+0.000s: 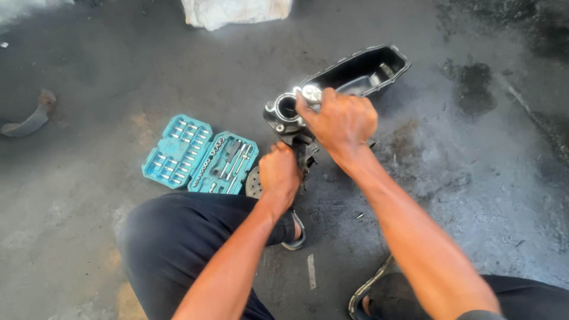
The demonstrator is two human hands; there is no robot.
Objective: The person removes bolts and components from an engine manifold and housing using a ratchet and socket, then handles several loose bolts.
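Both hands are busy on one dirty metal engine part (288, 118) that stands on the concrete floor (462, 195), right in front of the person's bent knees. Left hand (278, 175) is curled tight around the low end of the part, down near the floor. Right hand (339, 121) is on top, fingers closed around a shiny silver tool (311, 93) at the part's round opening — what kind of tool it is, I cannot tell.

This part looks hard and heavy, and it will not bend. It is black with grease, so it may be slippery. Its thick body and the ring at the top look like good spots to grab, better than the thin bits sticking out.

Just left of the hands lies an open blue socket set (198, 155), with small silver pieces in neat rows. A round gray disc (253, 182) peeks out beside the left hand. Behind the part sits a black oil pan (361, 71), open side up — it seems to touch the part, but I cannot be sure. Farther away are dark stains (474, 86) and a white bag (236, 12).
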